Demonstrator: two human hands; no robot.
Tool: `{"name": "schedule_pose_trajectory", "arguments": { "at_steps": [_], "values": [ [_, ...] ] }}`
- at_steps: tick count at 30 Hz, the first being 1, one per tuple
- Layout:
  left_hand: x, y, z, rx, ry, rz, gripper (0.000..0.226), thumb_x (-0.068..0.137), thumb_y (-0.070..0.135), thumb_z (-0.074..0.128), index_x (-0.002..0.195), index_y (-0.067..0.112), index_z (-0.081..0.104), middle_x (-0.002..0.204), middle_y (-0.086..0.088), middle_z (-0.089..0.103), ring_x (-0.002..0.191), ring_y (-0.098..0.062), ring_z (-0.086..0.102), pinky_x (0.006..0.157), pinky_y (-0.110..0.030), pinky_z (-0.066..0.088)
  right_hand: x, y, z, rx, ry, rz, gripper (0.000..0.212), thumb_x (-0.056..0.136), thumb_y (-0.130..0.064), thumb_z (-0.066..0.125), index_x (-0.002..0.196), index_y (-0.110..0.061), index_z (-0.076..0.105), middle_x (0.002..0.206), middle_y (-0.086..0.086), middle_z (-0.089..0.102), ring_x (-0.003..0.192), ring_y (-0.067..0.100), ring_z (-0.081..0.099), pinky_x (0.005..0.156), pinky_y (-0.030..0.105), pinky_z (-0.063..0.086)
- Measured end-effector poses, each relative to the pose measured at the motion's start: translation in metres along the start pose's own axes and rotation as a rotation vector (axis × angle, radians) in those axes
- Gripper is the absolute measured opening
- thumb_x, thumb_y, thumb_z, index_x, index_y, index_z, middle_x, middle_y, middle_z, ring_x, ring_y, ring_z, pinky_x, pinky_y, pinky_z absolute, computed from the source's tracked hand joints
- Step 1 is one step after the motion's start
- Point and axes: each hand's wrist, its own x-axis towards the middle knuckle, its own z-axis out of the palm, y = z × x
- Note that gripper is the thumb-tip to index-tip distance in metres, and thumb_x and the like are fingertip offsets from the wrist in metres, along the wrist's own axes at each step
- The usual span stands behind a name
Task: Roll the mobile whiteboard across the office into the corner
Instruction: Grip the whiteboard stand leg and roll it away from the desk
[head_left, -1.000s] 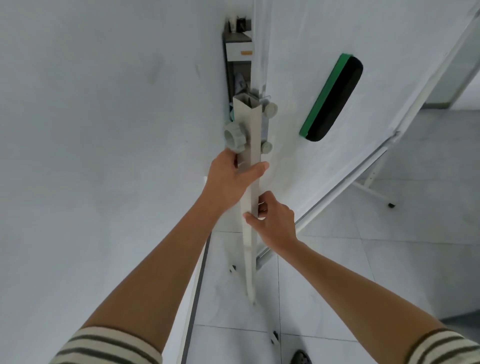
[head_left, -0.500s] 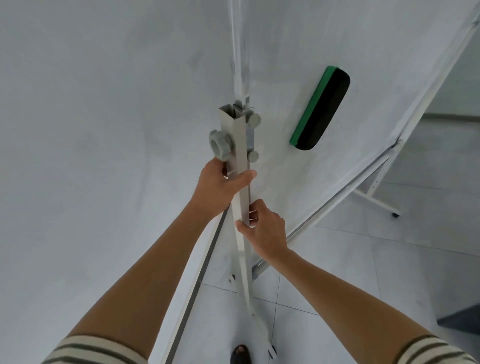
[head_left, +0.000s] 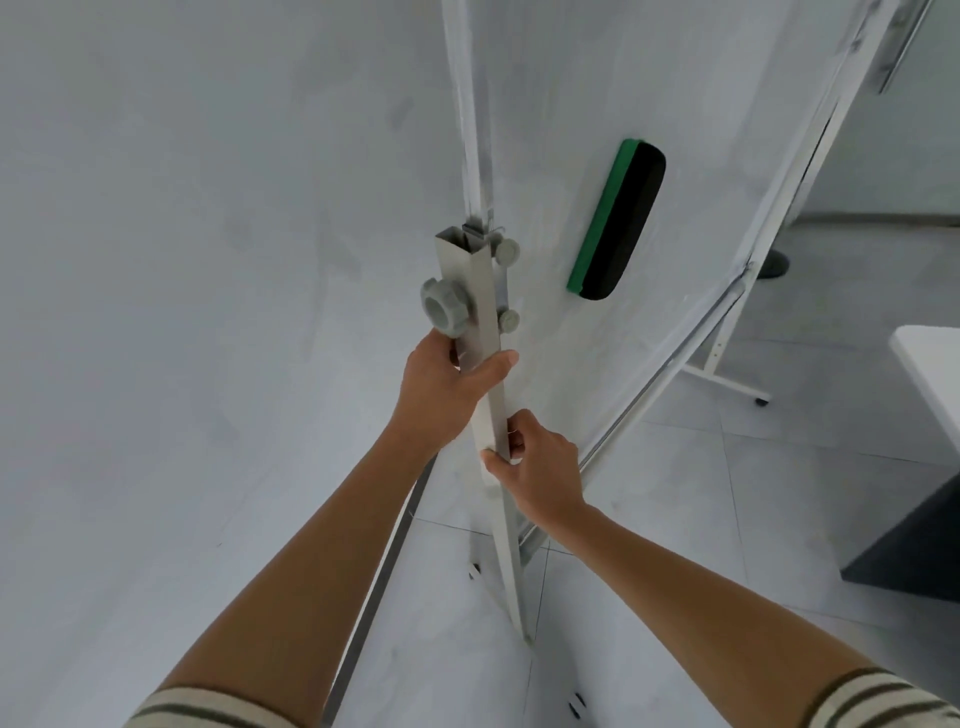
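The mobile whiteboard (head_left: 696, 104) stands edge-on in front of me, its white face to the right. A grey upright post (head_left: 470, 291) of its stand carries a large grey knob (head_left: 442, 312). My left hand (head_left: 441, 395) grips the post just under the knob. My right hand (head_left: 530, 467) grips the same post lower down. A green and black eraser (head_left: 618, 223) sticks to the board's face. The far leg with a caster (head_left: 761, 400) rests on the tiled floor at right. Near casters (head_left: 472, 571) show below my hands.
A plain white wall (head_left: 182, 312) fills the left half, very close to the board's near edge. A white-topped table with a dark side (head_left: 924, 519) stands at the right edge. Grey floor tiles (head_left: 675, 545) lie between the board's legs and the table.
The view has swung and the board has moved along the wall: the shelf seen behind the post is gone, a table has come into sight at right. Both hands keep their grip.
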Motion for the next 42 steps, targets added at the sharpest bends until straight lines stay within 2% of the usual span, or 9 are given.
{"name": "schedule_pose_trajectory", "arguments": {
  "at_steps": [4,11,16,21,23,26,32,40,42],
  "values": [
    [-0.044,0.011,0.000,0.043,0.014,0.001,0.051,0.073,0.049,0.067,0.103,0.008,0.064,0.094,-0.014,0.069,0.087,-0.029,0.064,0.080,-0.047,0.056,-0.043,-0.008,-0.012,0.000,0.009,0.026,0.030,0.082,-0.036,0.068,0.094,-0.011,0.055,0.090,0.002,0.075,0.079,0.021,0.070,0.069,0.023,0.040],
    [-0.127,0.021,-0.017,0.063,0.043,-0.059,0.059,0.069,0.057,0.065,0.105,0.011,0.064,0.099,-0.011,0.069,0.091,-0.027,0.065,0.083,-0.046,0.056,-0.116,-0.031,-0.022,0.003,-0.040,-0.019,0.029,0.083,-0.035,0.067,0.094,-0.011,0.055,0.093,0.002,0.075,0.080,0.022,0.071,0.073,0.025,0.046],
    [-0.175,0.018,-0.035,0.015,0.132,-0.108,0.041,0.080,0.038,0.071,0.111,0.012,0.064,0.102,-0.001,0.070,0.096,-0.018,0.065,0.086,-0.037,0.057,-0.151,-0.047,-0.019,0.038,-0.116,-0.112,0.034,0.081,-0.038,0.070,0.096,-0.012,0.056,0.096,0.000,0.075,0.084,0.019,0.072,0.070,0.022,0.042],
    [-0.226,0.013,-0.058,-0.009,0.232,-0.103,0.030,0.085,0.027,0.068,0.113,0.019,0.060,0.107,-0.003,0.069,0.101,-0.019,0.065,0.086,-0.032,0.056,-0.184,-0.071,-0.009,0.078,-0.216,-0.179,0.037,0.078,-0.043,0.072,0.093,-0.014,0.055,0.090,-0.002,0.075,0.080,0.019,0.070,0.066,0.017,0.035],
    [-0.244,0.011,-0.071,-0.021,0.244,-0.104,0.030,0.086,0.025,0.069,0.114,0.018,0.059,0.108,-0.005,0.070,0.102,-0.021,0.066,0.086,-0.033,0.056,-0.200,-0.081,-0.002,0.086,-0.220,-0.208,0.038,0.077,-0.043,0.073,0.092,-0.014,0.055,0.091,-0.001,0.075,0.079,0.020,0.071,0.067,0.016,0.040],
    [-0.270,0.007,-0.091,-0.021,0.249,-0.103,0.032,0.086,0.022,0.068,0.117,0.017,0.059,0.111,-0.006,0.069,0.104,-0.021,0.066,0.088,-0.035,0.056,-0.221,-0.097,0.010,0.082,-0.216,-0.253,0.041,0.076,-0.044,0.073,0.094,-0.013,0.055,0.095,0.000,0.076,0.081,0.022,0.072,0.077,0.028,0.053],
    [-0.317,-0.005,-0.136,0.003,0.246,-0.098,0.037,0.087,0.023,0.067,0.121,0.012,0.059,0.113,-0.007,0.070,0.104,-0.026,0.066,0.092,-0.042,0.056,-0.269,-0.136,0.037,0.085,-0.176,-0.252,0.040,0.077,-0.046,0.072,0.096,-0.014,0.058,0.096,-0.002,0.075,0.081,0.018,0.072,0.081,0.025,0.052],
    [-0.373,-0.033,-0.203,0.044,0.231,-0.075,0.039,0.087,0.026,0.066,0.121,0.009,0.060,0.103,-0.001,0.067,0.095,-0.019,0.064,0.079,-0.023,0.051,-0.333,-0.199,0.077,0.111,-0.166,-0.175,0.037,0.080,-0.045,0.070,0.097,-0.015,0.057,0.096,-0.002,0.074,0.081,0.017,0.071,0.083,0.028,0.053],
    [-0.386,-0.038,-0.215,0.049,0.234,-0.079,0.039,0.086,0.027,0.067,0.119,0.007,0.060,0.099,0.001,0.066,0.092,-0.019,0.063,0.078,-0.024,0.050,-0.345,-0.211,0.082,0.110,-0.196,-0.151,0.037,0.080,-0.043,0.070,0.098,-0.015,0.056,0.096,-0.001,0.074,0.082,0.018,0.070,0.083,0.029,0.052]
  ]
}}
